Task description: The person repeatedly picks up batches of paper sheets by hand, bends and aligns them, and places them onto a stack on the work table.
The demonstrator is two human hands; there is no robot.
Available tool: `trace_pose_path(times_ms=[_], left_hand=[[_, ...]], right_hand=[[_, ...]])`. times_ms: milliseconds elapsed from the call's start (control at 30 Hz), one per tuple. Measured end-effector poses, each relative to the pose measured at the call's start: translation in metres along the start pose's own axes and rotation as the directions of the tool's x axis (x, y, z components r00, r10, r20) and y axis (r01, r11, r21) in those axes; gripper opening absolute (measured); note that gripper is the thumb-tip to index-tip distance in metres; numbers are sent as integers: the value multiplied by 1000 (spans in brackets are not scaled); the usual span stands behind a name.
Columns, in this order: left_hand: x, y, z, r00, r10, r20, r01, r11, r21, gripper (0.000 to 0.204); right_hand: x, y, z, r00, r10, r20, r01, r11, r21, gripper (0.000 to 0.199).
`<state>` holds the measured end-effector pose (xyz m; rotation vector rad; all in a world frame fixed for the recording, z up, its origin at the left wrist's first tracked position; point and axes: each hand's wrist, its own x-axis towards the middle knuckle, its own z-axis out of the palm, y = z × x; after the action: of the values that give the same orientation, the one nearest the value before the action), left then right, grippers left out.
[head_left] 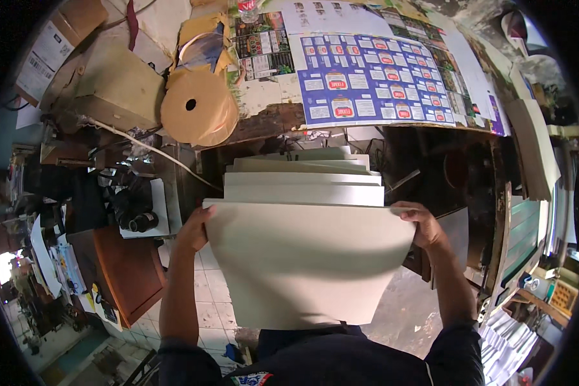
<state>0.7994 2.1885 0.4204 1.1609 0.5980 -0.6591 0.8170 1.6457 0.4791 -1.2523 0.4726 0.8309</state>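
1. Off-white sheet (309,270), smooth, stiff-looking, roughly rectangular, centre of frame. Blocks view of the lower part of the stack behind it.
2. Left hand (196,228) pinches its upper left corner; right hand (421,222) pinches the upper right one.
3. Stack of pale sheets (305,179), stepped flat edges, just above the held sheet in frame.
4. Worn wooden table (267,122) across the top; blue printed sheet (379,80) lies on it, upper right.
5. Tan disc-shaped roll (209,119), dark centre hole, upper left. White cable (151,149) slants below it toward the stack.
6. Red-brown panel (128,273), lower left.
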Motion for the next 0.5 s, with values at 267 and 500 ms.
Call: trace_pose_path(times_ms=[267, 500], left_hand=[[46, 16, 32, 1000, -19, 10, 11, 851, 525, 54], [10, -20, 76, 883, 469, 10, -317, 580, 751, 43]], right_hand=[[91, 43, -25, 993, -107, -42, 91, 955, -281, 42], [40, 46, 50, 941, -339, 15, 269, 717, -643, 53]])
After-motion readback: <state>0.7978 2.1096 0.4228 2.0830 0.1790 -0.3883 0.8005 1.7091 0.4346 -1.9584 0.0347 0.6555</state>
